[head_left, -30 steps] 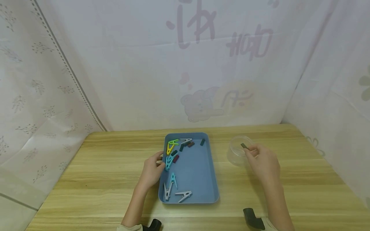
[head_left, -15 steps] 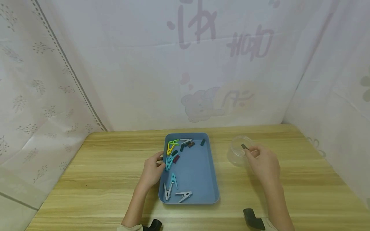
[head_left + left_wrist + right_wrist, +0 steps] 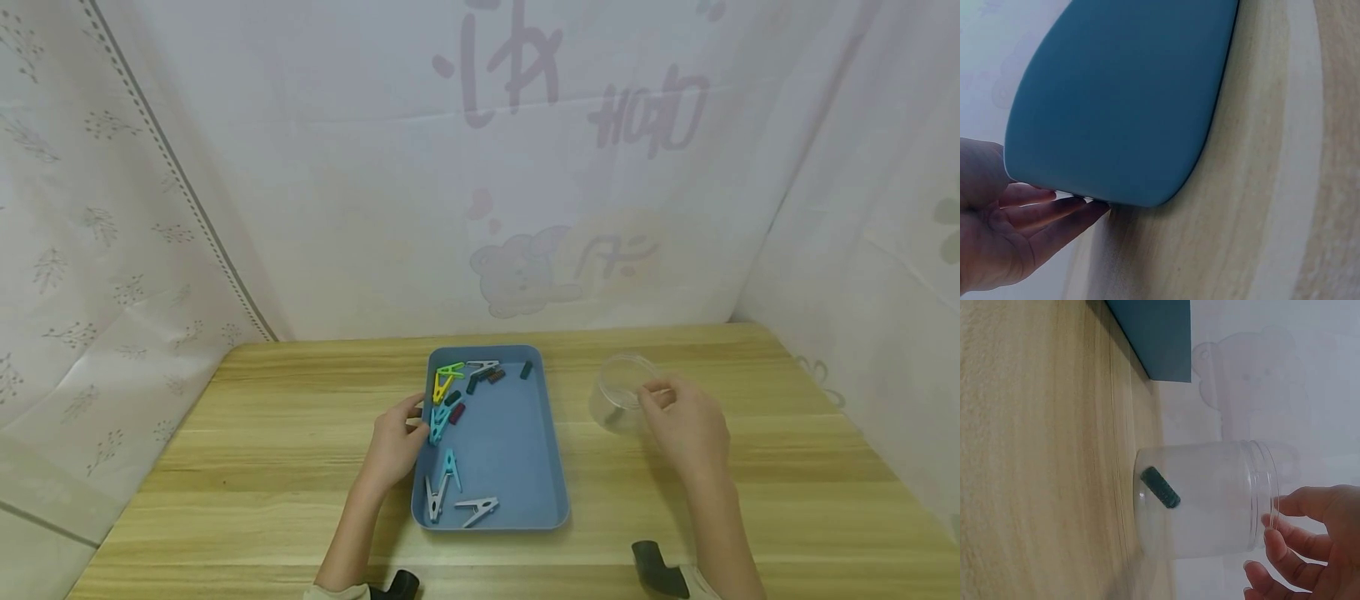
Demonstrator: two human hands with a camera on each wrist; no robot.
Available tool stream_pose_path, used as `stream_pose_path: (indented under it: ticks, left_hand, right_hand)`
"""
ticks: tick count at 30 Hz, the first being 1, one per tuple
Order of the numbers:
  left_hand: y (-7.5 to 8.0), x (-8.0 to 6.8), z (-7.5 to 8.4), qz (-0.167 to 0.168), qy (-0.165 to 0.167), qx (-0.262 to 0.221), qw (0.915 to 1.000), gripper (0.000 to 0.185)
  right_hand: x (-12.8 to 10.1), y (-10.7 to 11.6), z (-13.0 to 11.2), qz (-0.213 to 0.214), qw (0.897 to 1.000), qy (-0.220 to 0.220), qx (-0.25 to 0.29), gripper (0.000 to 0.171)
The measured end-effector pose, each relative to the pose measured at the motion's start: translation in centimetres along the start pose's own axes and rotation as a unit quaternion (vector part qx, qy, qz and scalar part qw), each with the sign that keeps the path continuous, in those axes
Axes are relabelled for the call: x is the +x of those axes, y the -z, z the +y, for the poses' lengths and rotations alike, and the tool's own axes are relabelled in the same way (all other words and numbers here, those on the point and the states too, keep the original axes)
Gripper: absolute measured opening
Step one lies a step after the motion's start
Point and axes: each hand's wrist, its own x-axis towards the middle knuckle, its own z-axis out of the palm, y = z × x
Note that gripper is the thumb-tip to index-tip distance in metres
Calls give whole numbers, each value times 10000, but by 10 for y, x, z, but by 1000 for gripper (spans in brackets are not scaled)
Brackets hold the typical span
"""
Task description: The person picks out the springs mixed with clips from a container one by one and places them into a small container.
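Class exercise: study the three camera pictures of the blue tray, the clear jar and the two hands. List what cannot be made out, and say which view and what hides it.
- Left wrist view: the tray shows only its outer wall; the clips inside are hidden.
- Head view: the small dark piece inside the jar cannot be seen; too small.
- Right wrist view: the right hand is cut off by the frame edge.
- Head view: the left hand fingertips are hidden behind the tray rim.

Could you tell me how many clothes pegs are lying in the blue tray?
7, though overlaps may hide one. Green, yellow and white pegs lie at the far end of the tray, two teal ones along the left side, and two white ones at the near end.
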Motion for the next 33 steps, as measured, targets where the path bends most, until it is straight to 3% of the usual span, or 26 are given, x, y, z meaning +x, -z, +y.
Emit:
stream_pose_path:
  ticks: [21,33]
  left_hand:
    - [4,-3,-3,-46,73,-65,9999,51]
    - [2,1,-2,-52,70,-87,9999,50]
  right_hand:
    - [-9,5,-19,96,9994,332,3,39]
    - [-6,6,-42,202,9956,904,-137,29]
